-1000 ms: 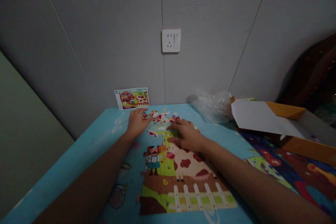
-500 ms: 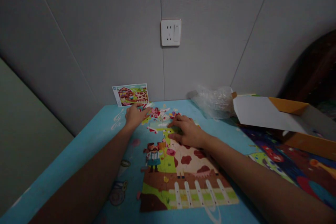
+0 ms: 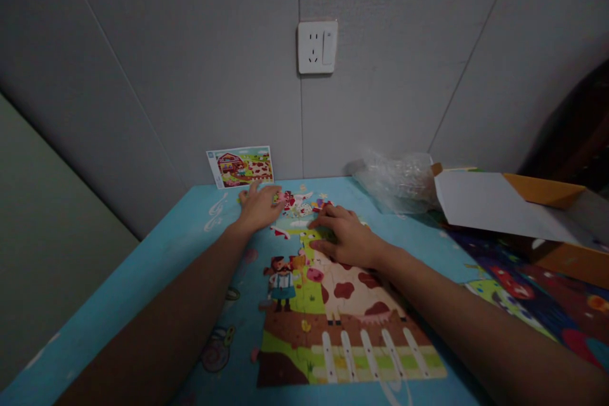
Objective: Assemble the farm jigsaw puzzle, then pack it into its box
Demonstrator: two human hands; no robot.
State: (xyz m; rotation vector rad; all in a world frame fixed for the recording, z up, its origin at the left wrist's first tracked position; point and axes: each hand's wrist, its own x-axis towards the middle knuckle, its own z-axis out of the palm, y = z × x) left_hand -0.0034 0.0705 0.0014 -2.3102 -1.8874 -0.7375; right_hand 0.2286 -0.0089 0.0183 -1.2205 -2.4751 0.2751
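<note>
A partly joined jigsaw puzzle (image 3: 352,292) lies flat, showing a spotted cow, a farmer and a white fence. My right hand (image 3: 349,238) rests on its upper part above the cow, fingers a little apart, hiding some of the picture. Farther back, my left hand (image 3: 259,208) reaches over a group of loose puzzle pieces (image 3: 299,202), its fingers spread and its palm covering some of them. Whether a fingertip touches a piece, I cannot tell. A loose red and white piece (image 3: 280,232) sits between the two hands.
A picture card (image 3: 242,167) of the farm scene leans against the grey wall below a socket (image 3: 317,47). To the right are a clear plastic bag (image 3: 397,181) and an opened box (image 3: 495,200). A blue patterned cloth (image 3: 190,247) covers the table.
My left hand has shifted slightly right over the loose pieces, its fingers more spread, covering the red and white piece near its fingertips. The right hand stays on the puzzle. The view has shifted slightly.
</note>
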